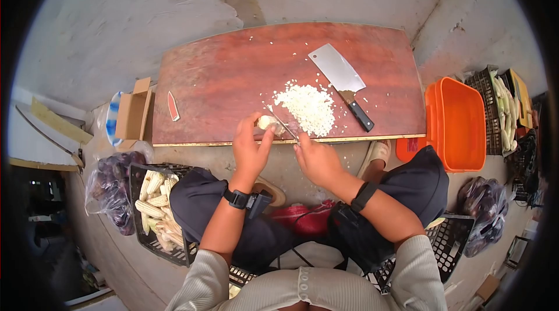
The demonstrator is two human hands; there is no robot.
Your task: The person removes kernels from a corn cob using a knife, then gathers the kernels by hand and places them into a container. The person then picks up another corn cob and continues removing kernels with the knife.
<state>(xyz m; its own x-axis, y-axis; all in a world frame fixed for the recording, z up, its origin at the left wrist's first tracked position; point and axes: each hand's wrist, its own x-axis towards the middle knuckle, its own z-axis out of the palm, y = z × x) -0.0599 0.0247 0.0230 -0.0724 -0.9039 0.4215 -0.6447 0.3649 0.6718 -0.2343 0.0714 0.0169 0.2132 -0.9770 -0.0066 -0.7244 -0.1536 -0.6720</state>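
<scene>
My left hand point(251, 147) is closed round a pale corn cob point(268, 122) at the table's front edge, its thumb and fingers on either side. In my right hand point(318, 160) is a small knife point(280, 118), its thin blade slanting up to the left against the cob. The knife's handle is hidden in my fist. Just beyond the blade lies a heap of white corn kernels point(308, 108), with loose ones scattered around. A cleaver point(338, 68) with a black handle rests flat to the right of the heap.
The red-brown table point(233, 66) stands against a wall. A red-and-white pointed piece point(173, 106) lies at its left. Beside it are a cardboard box point(135, 114) and an orange tub point(460, 125). A black crate point(190, 250) of corn cobs stands by my left leg.
</scene>
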